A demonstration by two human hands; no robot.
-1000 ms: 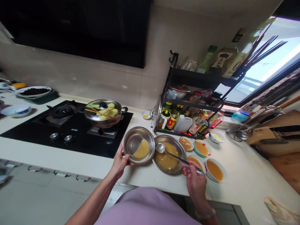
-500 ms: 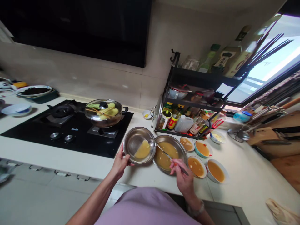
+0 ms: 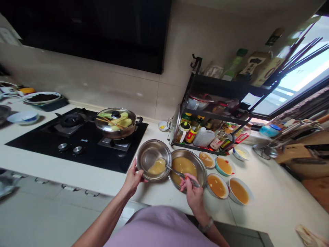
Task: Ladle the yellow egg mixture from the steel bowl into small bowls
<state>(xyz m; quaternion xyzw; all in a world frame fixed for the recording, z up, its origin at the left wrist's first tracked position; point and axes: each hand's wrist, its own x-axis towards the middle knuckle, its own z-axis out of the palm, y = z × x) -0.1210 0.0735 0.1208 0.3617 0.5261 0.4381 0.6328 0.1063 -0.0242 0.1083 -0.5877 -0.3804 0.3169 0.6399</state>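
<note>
My left hand (image 3: pixel 132 179) grips the near rim of a tilted steel bowl (image 3: pixel 150 156) with a little yellow liquid pooled at its low side. My right hand (image 3: pixel 192 192) is closed on the handle of a metal ladle (image 3: pixel 177 171), and the ladle's scoop dips into that pooled liquid. Right beside it stands a second steel bowl (image 3: pixel 199 163), filled with the same yellow-brown liquid; the ladle handle crosses over it.
Several small bowls of the same liquid (image 3: pixel 239 191) sit to the right on the white counter (image 3: pixel 269 199). A lidded pot (image 3: pixel 115 122) rests on the black gas hob (image 3: pixel 51 140). A black condiment rack (image 3: pixel 213 113) stands behind the bowls.
The ladle moved left from over the full bowl into the tilted bowl, and its scoop now sits in the pooled liquid. My right hand followed leftward. My left hand kept its hold on the rim.
</note>
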